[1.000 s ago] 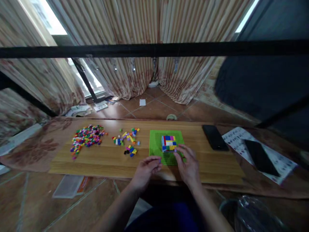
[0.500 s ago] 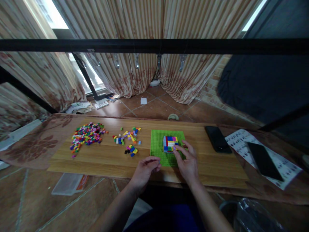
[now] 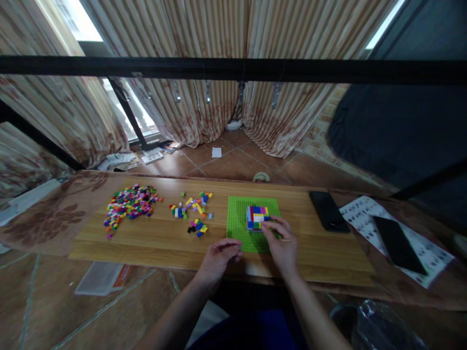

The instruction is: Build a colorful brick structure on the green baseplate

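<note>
A green baseplate (image 3: 239, 216) lies on the wooden board (image 3: 156, 240). On it stands a small block built of coloured bricks (image 3: 256, 215). My right hand (image 3: 281, 245) rests on the plate's near right part, fingers pinched against the block's right front side. My left hand (image 3: 219, 256) sits at the plate's near left corner with its fingers curled, and I cannot make out anything in them.
A large heap of loose coloured bricks (image 3: 129, 204) lies at the board's left, and a smaller scatter (image 3: 193, 209) lies nearer the plate. Two black phones (image 3: 328, 209) (image 3: 396, 238) lie to the right, one on a printed sheet (image 3: 423, 248). A black bar (image 3: 233, 68) crosses overhead.
My right hand has slid a little left and closed in on the brick block's right side. My left hand has stayed at the plate's corner.
</note>
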The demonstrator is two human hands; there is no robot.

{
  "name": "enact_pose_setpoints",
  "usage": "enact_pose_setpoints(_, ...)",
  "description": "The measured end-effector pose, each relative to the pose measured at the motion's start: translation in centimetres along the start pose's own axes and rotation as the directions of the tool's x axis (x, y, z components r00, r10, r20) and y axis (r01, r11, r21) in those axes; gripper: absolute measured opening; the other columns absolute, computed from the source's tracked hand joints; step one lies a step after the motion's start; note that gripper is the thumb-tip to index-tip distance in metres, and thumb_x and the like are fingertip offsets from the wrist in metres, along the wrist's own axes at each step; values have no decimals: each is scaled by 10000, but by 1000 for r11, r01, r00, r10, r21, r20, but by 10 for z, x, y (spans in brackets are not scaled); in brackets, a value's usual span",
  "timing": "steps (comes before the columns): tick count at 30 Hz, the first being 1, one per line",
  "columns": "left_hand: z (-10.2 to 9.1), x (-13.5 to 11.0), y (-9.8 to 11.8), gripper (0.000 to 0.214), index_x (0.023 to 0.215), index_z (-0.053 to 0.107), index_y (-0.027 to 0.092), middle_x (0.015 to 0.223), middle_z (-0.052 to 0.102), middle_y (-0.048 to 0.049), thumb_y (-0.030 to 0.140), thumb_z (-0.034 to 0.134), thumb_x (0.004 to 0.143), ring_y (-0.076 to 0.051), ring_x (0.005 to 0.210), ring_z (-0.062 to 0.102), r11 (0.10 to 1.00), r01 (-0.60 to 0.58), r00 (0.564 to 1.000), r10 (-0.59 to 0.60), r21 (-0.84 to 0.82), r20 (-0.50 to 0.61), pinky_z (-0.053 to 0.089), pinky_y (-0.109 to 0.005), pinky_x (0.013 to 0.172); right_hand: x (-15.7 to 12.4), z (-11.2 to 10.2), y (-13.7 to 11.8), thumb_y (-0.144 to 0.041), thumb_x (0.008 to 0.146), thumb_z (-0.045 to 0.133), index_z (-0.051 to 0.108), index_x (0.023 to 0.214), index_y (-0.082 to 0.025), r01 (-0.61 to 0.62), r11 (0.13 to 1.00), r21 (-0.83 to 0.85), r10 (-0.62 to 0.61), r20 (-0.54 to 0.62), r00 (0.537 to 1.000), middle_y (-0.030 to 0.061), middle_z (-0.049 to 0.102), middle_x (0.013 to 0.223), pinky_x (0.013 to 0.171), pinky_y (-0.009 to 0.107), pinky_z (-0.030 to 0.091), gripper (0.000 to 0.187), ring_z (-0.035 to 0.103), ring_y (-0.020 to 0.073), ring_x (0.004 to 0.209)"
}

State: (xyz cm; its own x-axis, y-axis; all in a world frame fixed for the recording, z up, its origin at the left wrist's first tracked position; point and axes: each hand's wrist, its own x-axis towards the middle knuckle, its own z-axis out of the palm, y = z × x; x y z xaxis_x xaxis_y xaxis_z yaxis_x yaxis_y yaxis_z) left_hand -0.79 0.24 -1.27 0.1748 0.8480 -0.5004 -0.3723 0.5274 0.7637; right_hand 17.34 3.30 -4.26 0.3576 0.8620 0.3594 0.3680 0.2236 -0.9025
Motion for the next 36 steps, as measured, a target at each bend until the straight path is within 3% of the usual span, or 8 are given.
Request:
enact_pose_setpoints(15, 5, -4, 4, 333, 822, 716, 135, 713, 673, -21, 359, 846, 613, -107, 673, 608, 999, -48, 999, 49, -20, 18, 484, -234, 688, 1, -2, -3, -401, 791, 673, 756, 815, -227, -31, 996, -78, 33, 22, 999, 78, 656, 1032, 896, 409, 481, 195, 617, 212, 992)
enact_pose_setpoints(22, 7, -4, 9, 358, 852, 717, 138, 744, 684, -20, 330, 871, 592, -114, 705, 635, 995, -81, 996, 83, -53, 38, 506, -243, 720, -15, -15, -19, -364, 857, 620, 728, 965, -229, 36, 999, -28, -36, -28, 999, 93, 651, 1101, 861, 398, 513, 203, 614, 212, 1026)
enact_pose_setpoints(29, 13, -6, 8, 403, 912, 705, 135, 841, 713, -46, 272, 881, 576, -135, 757, 668, 989, -71, 994, 81, -126, 74, 523, -266, 763, -46, -12, -34, -314, 856, 636, 702, 1012, -250, 16, 1000, -15, -13, 177, 984, 67, 672, 1088, 858, 369, 528, 181, 638, 197, 1001)
enact_pose_setpoints(36, 16, -11, 13, 402, 939, 702, 142, 881, 709, -53, 266, 867, 594, -157, 806, 670, 983, -105, 989, 119, -149, 93, 526, -282, 770, -47, -8, -45, -280, 838, 651, 668, 1110, -271, 118, 991, -69, -93, 295, 951, 72, 649, 1152, 957, 431, 502, 272, 609, 220, 1088)
